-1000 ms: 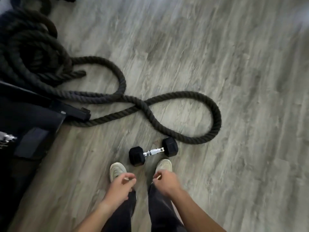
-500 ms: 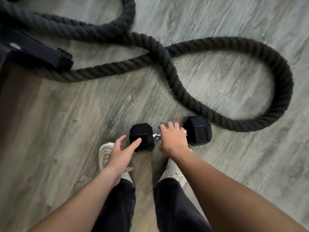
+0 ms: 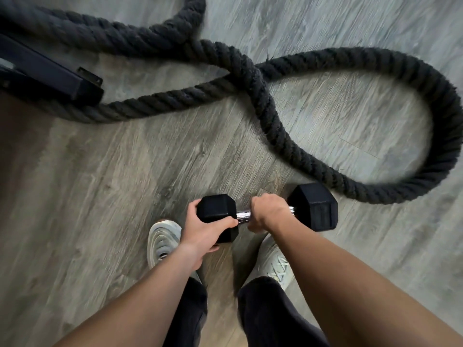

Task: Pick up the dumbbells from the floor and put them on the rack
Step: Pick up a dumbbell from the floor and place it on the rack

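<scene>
Soft, even light; motion blur smears the edges, wide-angle bending the floor (image 3: 100,196).

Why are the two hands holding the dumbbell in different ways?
The left hand cups one black end of the dumbbell, while the right hand wraps round the shiny middle bar. The left hand's thumb lies across the block; the right hand makes a fist with its fingers curled under. Both grip the same dumbbell.

Dumbbell (image 3: 313,206) on floor (image 3: 100,196) before shoes (image 3: 162,240), rope (image 3: 263,101) looped behind it, equipment base (image 3: 45,73) far left.
</scene>
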Available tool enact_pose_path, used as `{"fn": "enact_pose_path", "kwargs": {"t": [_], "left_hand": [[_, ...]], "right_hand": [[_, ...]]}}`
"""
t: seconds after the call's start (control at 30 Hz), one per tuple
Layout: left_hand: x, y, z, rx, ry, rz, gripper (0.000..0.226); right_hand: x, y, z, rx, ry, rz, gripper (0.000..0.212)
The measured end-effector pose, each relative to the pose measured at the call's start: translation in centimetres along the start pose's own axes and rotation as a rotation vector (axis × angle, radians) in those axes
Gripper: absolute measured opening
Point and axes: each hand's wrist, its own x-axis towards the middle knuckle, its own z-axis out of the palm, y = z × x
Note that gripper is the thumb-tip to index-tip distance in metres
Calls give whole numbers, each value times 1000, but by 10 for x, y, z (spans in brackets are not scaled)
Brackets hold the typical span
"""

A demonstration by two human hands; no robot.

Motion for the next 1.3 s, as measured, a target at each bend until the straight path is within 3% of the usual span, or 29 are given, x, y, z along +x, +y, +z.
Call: {"fn": "enact_pose_path", "kwargs": {"t": [0.2,0.43,0.67,0.8,0.93,1.07,1.17,1.3], "left_hand": [[-123,28,-32,59,-24,31,76],[-371,81,-89,203,-13,170,74],[-544,143,-145,250,188,391,88],[-589,158,-182,223,258,467,84],[-606,171,-227,212,281,498,95],[-604,183,-285,165,305,533,95],[-599,192,-329,145,330,558,92],[-598,204,-392,156,397,585,93]], "right_hand": [[-130,-12,-28,58,-84,38,34],[-395,-37,-98,278,-151,94,37],[-571,-72,-180,487,20,98,34],[-619,-103,-209,542,86,67,14],[-623,-141,-227,490,79,43,37],[-631,-199,-260,523,84,39,10],[-626,-243,-274,602,124,25,14],[-618,-306,-299,517,144,37,12]]}}
